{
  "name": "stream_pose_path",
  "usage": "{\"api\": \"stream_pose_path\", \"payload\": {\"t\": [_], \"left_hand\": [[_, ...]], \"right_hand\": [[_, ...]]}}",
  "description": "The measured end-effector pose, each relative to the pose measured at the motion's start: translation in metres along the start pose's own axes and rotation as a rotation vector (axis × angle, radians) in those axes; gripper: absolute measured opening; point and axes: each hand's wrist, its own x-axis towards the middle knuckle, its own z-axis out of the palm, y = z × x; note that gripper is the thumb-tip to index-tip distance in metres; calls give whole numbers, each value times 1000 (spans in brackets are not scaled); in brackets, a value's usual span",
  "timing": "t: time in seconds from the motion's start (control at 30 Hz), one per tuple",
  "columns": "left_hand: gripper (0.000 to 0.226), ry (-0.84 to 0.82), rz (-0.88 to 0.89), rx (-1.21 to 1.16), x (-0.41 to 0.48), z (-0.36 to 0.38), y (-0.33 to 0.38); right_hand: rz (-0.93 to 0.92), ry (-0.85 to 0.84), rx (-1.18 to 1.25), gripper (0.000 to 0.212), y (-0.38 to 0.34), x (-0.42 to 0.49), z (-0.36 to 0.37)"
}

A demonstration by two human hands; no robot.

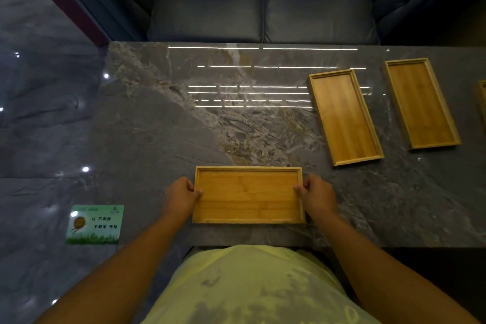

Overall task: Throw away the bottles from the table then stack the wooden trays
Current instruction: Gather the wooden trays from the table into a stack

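Tray point(248, 194) lies lengthwise along the near edge of the marble table point(157, 126), left hand point(178, 197) and right hand point(317, 196) each pinching one short end. Two more trays point(344, 116) point(420, 102) rest apart, far right. Green card point(94, 223) lies left.

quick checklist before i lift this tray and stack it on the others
1. Bottles off the table: ok, none in view.
2. Left hand grip on the near tray: ok, fingers on its left end.
3. Right hand grip: ok, fingers on its right end.
4. Near tray empty: ok.
5. Target trays empty: ok for the middle tray and the right tray.
6. Tray at the frame's right edge: cannot tell, mostly cut off.
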Motion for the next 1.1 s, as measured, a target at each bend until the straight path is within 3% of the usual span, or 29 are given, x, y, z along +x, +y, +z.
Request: {"api": "stream_pose_path", "payload": {"t": [0.33, 0.47, 0.63, 0.8, 1.1], "left_hand": [[31, -76, 118, 96, 6, -10, 8], [50, -58, 202, 126, 15, -18, 31], [62, -89, 314, 166, 22, -21, 70], [60, -100, 409, 236, 23, -3, 124], [64, -101, 395, 320, 4, 73, 238]], "right_hand": [[-37, -62, -29, 24, 0, 2, -11], [-111, -94, -19, 46, -8, 14, -37], [-213, -68, -34, 52, -17, 38, -74], [-279, -59, -132, 57, -7, 73, -110], [-323, -7, -162, 69, 32, 137, -173]]}}
